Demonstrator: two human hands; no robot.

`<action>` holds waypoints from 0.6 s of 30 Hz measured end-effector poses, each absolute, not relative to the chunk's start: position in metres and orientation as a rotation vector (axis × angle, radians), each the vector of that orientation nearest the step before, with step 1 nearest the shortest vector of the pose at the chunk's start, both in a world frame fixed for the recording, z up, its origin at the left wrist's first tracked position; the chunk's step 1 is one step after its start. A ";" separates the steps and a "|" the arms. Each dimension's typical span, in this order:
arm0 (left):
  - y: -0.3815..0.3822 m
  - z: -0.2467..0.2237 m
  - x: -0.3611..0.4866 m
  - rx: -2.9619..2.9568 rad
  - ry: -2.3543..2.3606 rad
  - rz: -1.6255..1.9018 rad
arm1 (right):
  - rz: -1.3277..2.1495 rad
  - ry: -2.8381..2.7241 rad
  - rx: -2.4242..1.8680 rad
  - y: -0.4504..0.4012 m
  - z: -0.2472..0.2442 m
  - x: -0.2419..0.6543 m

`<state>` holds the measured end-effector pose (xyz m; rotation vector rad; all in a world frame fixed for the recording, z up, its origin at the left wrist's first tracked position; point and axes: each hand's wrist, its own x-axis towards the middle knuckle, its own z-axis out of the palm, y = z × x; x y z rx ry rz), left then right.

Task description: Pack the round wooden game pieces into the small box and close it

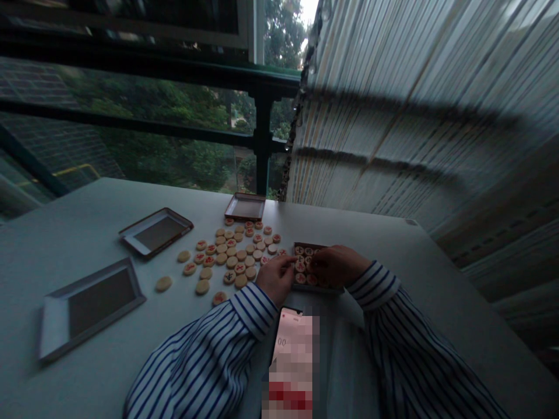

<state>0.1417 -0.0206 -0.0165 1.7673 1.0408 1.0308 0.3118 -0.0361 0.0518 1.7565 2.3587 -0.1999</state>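
Striped cloth sleeves (201,343) lead to the left hand (276,279) and right hand (340,266), fingers curled, at a rectangular box (313,288) of round discs (301,278); I cannot tell their grip.

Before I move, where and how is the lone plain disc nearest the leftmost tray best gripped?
I'd pinch the plain disc across opposite sides of its round rim, bringing the left hand down from above. It lies flat on the table, so its edge offers the likeliest hold, and it sits apart from the other discs, leaving room all round.
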 end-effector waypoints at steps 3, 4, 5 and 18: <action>-0.022 -0.012 0.141 1.849 1.065 1.031 | -0.189 2.369 1.746 -0.036 0.051 0.313; -0.022 -0.010 0.141 1.882 1.076 1.022 | -0.191 2.367 1.748 -0.036 0.050 0.313; -0.023 -0.009 0.141 1.914 1.084 1.010 | -0.194 2.363 1.751 -0.036 0.050 0.313; -0.022 -0.009 0.141 2.042 1.125 0.968 | -0.188 2.325 1.745 -0.036 0.052 0.312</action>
